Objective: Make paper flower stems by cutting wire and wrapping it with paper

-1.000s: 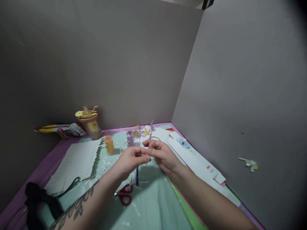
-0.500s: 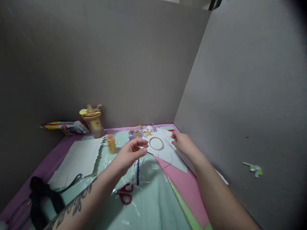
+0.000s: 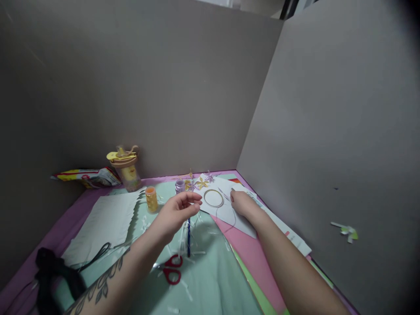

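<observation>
My left hand hovers over the mint-green sheet, fingers loosely stretched to the right with nothing visible in them. It hangs just above a blue stick and left of a gold ring lying on white paper. My right hand rests knuckles-up on that white paper, right of the ring, fingers curled under. A thin sliver pokes out from its fingertips; I cannot make out what it is. Small purple and gold paper flowers lie behind the ring.
Red scissors lie near my left forearm. An orange spool, a purple spool, a yellow-lidded bottle and a snack bag stand at the back. Grey partitions enclose the desk; a black tool sits front left.
A second ago both hands pinched a small purple piece together. My right hand has left it, swung right, then settled on the white paper by the ring. My left hand stayed put.
</observation>
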Motion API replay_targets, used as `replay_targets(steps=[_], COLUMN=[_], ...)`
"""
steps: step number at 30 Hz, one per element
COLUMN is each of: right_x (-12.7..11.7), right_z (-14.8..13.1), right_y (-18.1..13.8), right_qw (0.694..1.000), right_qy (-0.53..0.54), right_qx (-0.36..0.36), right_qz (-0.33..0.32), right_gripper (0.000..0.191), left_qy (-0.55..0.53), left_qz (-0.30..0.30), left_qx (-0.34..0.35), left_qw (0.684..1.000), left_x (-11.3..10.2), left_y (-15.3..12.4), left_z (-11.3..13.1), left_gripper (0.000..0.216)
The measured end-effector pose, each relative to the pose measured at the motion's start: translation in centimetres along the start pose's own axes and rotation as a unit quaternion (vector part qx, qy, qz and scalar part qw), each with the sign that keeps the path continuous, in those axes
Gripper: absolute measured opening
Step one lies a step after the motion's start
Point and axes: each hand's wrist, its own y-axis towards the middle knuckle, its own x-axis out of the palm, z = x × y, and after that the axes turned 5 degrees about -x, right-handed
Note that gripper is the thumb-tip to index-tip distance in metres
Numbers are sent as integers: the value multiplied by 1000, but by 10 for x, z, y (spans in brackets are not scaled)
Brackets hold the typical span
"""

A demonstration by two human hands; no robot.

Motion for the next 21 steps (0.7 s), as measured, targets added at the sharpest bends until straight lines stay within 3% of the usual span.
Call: replay_targets(steps=[13,21], right_x=[-11,-32], right_z=[-11,-25], right_y=[-9,-20], right_qw=[1000,1000], right_qy=[-9,-5], right_qx=[8,-8], right_qz=[7,24], right_gripper=[24,23], left_qy=[24,59], left_qz=[11,69], left_qx=[10,120], left_qw=[1000,989], left_x=[1,-9], left_y=[1,-10], left_z=[-3,28], left_gripper=[28,25])
